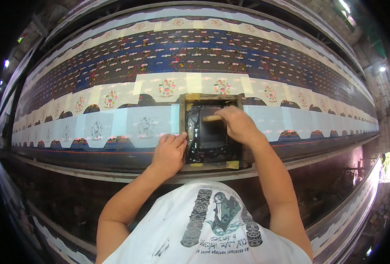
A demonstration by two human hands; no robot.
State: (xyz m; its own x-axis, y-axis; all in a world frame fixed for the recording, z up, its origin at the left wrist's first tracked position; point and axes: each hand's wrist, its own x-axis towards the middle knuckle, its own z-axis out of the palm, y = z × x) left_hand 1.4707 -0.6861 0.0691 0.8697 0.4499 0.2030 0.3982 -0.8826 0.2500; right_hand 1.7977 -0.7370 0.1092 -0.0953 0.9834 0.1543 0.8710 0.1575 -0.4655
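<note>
A screen-printing frame (212, 97) with wooden sides lies on the long printing table, over a row of pale blue cloth pieces (124, 125). Glossy black ink (196, 132) coats the inside of its mesh. My right hand (239, 125) grips the pale wooden handle of a squeegee (211, 118) in the upper part of the frame; its blade is hard to make out against the ink. At the frame's lower left side, my left hand (170, 153) has its fingers bent and pressed together on the edge.
Left of the frame, several blue pieces carry a dark printed figure (97, 130). Behind them runs a row of cream pieces (247, 83) with coloured prints. Dark patterned cloth (159, 53) covers the table's middle. The table's near edge (115, 175) passes just before me.
</note>
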